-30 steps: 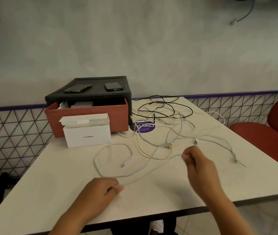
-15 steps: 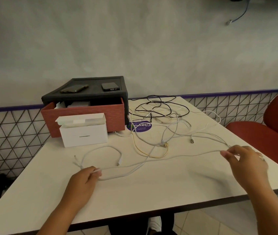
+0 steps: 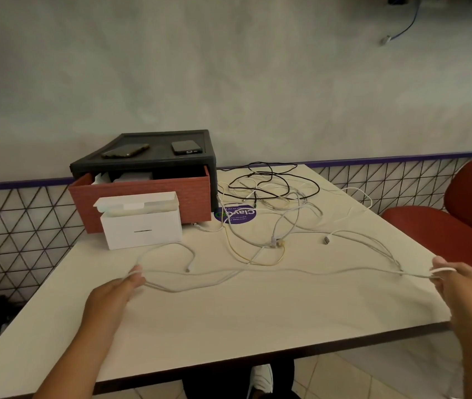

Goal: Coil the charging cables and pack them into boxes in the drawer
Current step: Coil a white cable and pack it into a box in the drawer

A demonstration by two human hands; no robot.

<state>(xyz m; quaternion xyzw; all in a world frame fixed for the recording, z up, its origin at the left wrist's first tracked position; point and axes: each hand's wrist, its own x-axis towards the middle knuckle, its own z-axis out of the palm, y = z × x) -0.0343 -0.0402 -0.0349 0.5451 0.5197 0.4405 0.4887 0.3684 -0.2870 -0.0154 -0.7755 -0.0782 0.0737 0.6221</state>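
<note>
Hands grip one white cable (image 3: 301, 272): the left hand (image 3: 113, 292) pinches it at 8 o'clock on the pale table (image 3: 258, 326), and the right hand (image 3: 459, 286) curls round it at 4 o'clock, the cable spanning between them. More cables (image 3: 272, 194) lie tangled at 1 o'clock, and at 10 o'clock an open white box (image 3: 142, 228) stands just in front of the pulled-out red drawer (image 3: 139, 197). Behind is a grey wall (image 3: 229, 82), with a red chair (image 3: 459, 220) at 3 o'clock.
</note>
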